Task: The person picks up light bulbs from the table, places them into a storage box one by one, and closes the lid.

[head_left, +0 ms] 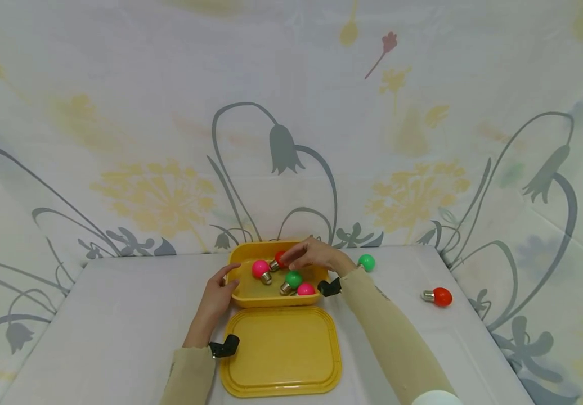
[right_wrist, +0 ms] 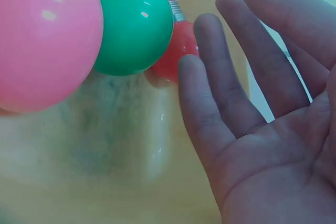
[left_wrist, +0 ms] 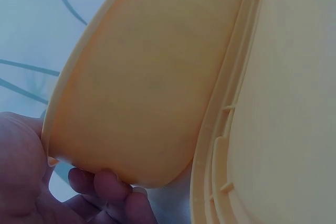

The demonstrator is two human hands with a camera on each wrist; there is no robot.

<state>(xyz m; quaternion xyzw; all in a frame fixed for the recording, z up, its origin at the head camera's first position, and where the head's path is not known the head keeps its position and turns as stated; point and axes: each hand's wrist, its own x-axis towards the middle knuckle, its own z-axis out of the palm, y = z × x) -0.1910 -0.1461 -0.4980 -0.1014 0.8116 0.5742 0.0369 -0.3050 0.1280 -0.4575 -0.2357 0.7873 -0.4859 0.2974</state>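
Observation:
A yellow plastic container (head_left: 245, 292) stands near the back of the table with several small light bulbs inside. Among them are a pink bulb (head_left: 260, 269), a red bulb (head_left: 279, 259), a green bulb (head_left: 294, 279) and a second pink bulb (head_left: 305, 289). My left hand (head_left: 219, 291) holds the container's left end, fingers and thumb at its rim; the left wrist view shows curled fingertips (left_wrist: 111, 183) against the wall. Over the container's right part, my right hand (head_left: 317, 254) has its fingers extended and nothing in its grasp. The right wrist view shows its palm beside the bulbs.
A yellow lid (head_left: 281, 351) lies flat just in front of the container. To the right on the white table (head_left: 134, 315) are a green bulb (head_left: 367, 262), partly behind the right forearm, and a red bulb (head_left: 442, 297). A patterned cloth (head_left: 291, 185) hangs behind.

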